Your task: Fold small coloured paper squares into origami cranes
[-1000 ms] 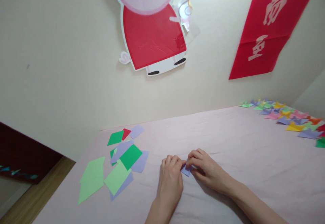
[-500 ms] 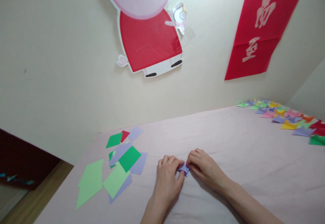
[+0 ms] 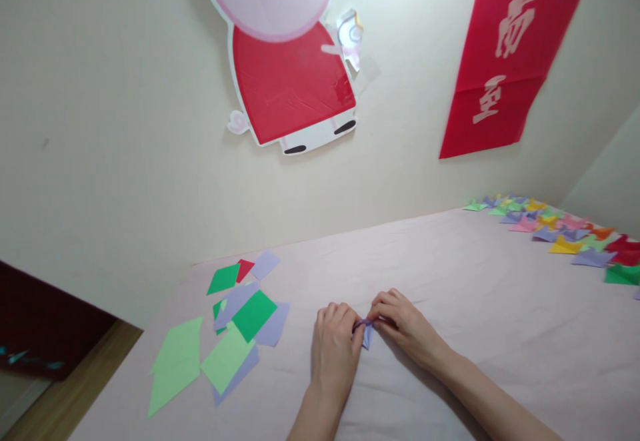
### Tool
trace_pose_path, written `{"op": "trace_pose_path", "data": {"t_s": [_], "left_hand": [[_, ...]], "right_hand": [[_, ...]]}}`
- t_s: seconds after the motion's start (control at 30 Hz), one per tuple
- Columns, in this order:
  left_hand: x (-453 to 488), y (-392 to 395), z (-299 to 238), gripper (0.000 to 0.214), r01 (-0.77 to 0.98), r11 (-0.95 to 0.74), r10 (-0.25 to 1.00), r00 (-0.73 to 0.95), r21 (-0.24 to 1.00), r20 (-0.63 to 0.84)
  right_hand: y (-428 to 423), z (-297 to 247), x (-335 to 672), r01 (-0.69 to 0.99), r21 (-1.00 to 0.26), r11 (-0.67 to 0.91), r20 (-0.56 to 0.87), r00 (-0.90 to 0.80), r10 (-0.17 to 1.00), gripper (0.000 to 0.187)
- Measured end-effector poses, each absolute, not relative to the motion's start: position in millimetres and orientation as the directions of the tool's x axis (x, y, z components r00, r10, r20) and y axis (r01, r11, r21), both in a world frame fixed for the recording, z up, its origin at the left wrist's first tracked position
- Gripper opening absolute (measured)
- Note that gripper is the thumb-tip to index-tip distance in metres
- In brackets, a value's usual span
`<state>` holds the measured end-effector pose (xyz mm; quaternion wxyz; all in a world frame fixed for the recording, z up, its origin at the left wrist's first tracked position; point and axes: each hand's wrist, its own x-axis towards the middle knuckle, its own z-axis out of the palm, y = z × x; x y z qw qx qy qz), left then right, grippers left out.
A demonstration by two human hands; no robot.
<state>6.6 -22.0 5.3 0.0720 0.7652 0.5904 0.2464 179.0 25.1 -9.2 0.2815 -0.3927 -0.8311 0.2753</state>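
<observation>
A small lilac piece of folded paper (image 3: pixel 367 335) lies on the pink sheet (image 3: pixel 475 294) near the front middle. My left hand (image 3: pixel 334 351) rests on the sheet with its fingers curled and pinches the left side of the folded paper. My right hand (image 3: pixel 407 326) pinches the paper's top right with thumb and fingertips. Most of the paper is hidden between the fingers.
Loose flat squares of green, lilac and red paper (image 3: pixel 235 324) lie scattered to the left of my hands. A row of several folded paper shapes (image 3: pixel 565 234) runs along the far right. A cartoon pig cut-out (image 3: pixel 290 61) and a red banner (image 3: pixel 510 61) hang on the wall. A wooden floor (image 3: pixel 65 401) shows at left.
Both hands have stayed on the lilac paper, the fingers pressing closer together so less of it shows. The view has shifted slightly.
</observation>
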Motion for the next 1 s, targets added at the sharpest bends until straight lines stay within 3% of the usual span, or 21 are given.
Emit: {"op": "trace_pose_path", "data": {"t_s": [0.37, 0.57, 0.8, 1.0], "left_hand": [[0.8, -14.3, 2.8, 0.009, 0.855, -0.257, 0.956, 0.156, 0.450, 0.249], [-0.2, -14.3, 5.4, 0.008, 0.847, -0.256, 0.960, 0.165, 0.466, 0.227], [-5.6, -13.3, 0.4, 0.012, 0.693, -0.171, 0.981, 0.054, 0.700, 0.186], [-5.6, -13.8, -3.7, 0.014, 0.425, -0.084, 0.994, -0.023, 0.901, 0.103]], "right_hand": [[30.2, 3.5, 171.6, 0.508, -0.741, 0.438, 0.151, -0.510, 0.847, 0.012], [31.0, 2.5, 165.9, 0.581, -0.688, 0.435, 0.126, -0.495, 0.860, 0.004], [35.3, 7.5, 154.8, 0.684, -0.624, 0.377, 0.027, -0.464, 0.886, 0.002], [41.0, 8.0, 153.0, 0.677, -0.634, 0.374, 0.002, -0.482, 0.876, 0.005]]}}
